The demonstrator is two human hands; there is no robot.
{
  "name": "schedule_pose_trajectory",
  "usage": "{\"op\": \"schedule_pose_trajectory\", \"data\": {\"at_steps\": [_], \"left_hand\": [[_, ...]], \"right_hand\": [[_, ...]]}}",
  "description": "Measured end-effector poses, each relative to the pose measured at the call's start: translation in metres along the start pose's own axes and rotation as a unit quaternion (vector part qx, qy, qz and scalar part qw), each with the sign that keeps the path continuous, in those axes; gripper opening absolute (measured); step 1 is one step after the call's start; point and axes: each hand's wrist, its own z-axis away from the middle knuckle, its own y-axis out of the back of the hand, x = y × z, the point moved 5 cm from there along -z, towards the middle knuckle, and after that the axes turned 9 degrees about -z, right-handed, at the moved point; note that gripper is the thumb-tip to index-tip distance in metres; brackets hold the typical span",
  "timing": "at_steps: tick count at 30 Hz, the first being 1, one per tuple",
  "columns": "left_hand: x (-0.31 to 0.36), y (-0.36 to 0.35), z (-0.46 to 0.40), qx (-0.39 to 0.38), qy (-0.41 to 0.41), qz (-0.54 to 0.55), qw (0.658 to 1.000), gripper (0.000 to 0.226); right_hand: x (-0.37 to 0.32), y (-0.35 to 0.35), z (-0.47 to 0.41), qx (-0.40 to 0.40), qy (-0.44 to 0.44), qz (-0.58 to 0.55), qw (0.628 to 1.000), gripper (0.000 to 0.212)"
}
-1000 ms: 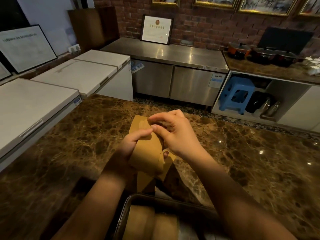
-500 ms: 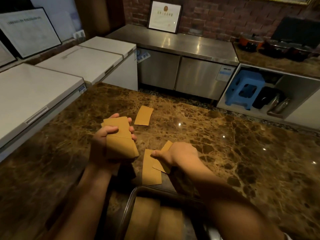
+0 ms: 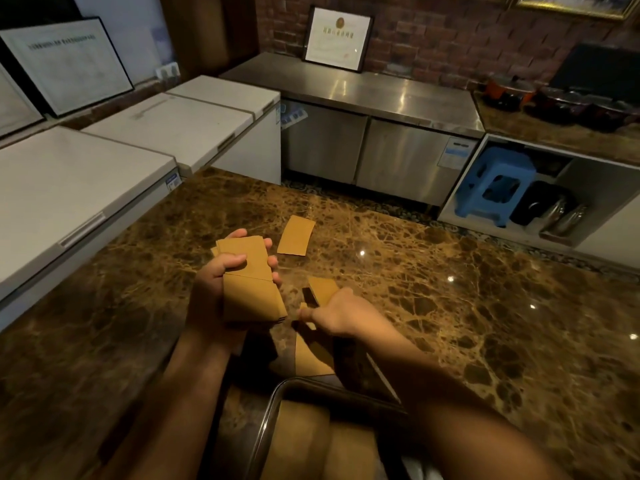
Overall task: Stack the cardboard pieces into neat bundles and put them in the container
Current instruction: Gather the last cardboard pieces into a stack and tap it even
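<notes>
Two white chest freezers (image 3: 114, 157) fill the upper left of the frame, smooth and boxy, with framed prints (image 3: 65, 64) leaning behind them. Along the brick wall at the top runs a brushed steel cabinet (image 3: 363, 133) with a framed certificate (image 3: 337, 38) on it, and a blue plastic stool (image 3: 495, 183) sits in an open shelf at the upper right. My desk (image 3: 450, 323) is glossy brown marble, veined in gold, with small glints of light.

At centre frame my left hand (image 3: 221, 296) grips a bundle of cardboard pieces (image 3: 251, 282), thumb curled over the face and fingertips wrapped round the far edge; the pieces are flat, matte and tan. Just right of it my right hand (image 3: 341, 315) is curled low over loose cardboard pieces (image 3: 323, 289) on the desk, and I cannot tell whether it pinches one, since the hand hides the contact. One single piece (image 3: 296, 235) lies flat higher up, apart from both hands. At the bottom centre, the metal-rimmed container (image 3: 273, 403) holds more cardboard (image 3: 301, 434), partly covered by my right forearm.
</notes>
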Motion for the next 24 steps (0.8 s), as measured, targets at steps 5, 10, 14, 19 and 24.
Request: {"op": "schedule_pose_trajectory", "data": {"at_steps": [5,10,14,19,24], "left_hand": [[-0.002,-0.013,0.004,-0.014,-0.002,-0.008,1.000,0.033],[-0.007,-0.016,0.008,-0.010,0.015,-0.025,1.000,0.031],[-0.008,-0.013,0.007,-0.014,0.014,-0.025,0.999,0.031],[-0.007,-0.006,0.003,-0.015,0.012,-0.017,1.000,0.035],[-0.003,0.002,-0.001,-0.020,0.018,0.000,1.000,0.042]], "right_hand": [[-0.002,-0.013,0.010,0.038,-0.004,0.124,0.992,0.124],[-0.009,-0.018,0.011,0.014,0.033,0.109,0.993,0.108],[-0.016,-0.019,0.007,-0.011,0.079,0.096,0.992,0.099],[-0.022,-0.006,-0.011,-0.001,0.095,0.040,0.995,0.093],[-0.050,0.032,-0.052,0.077,0.078,-0.103,0.989,0.095]]}}
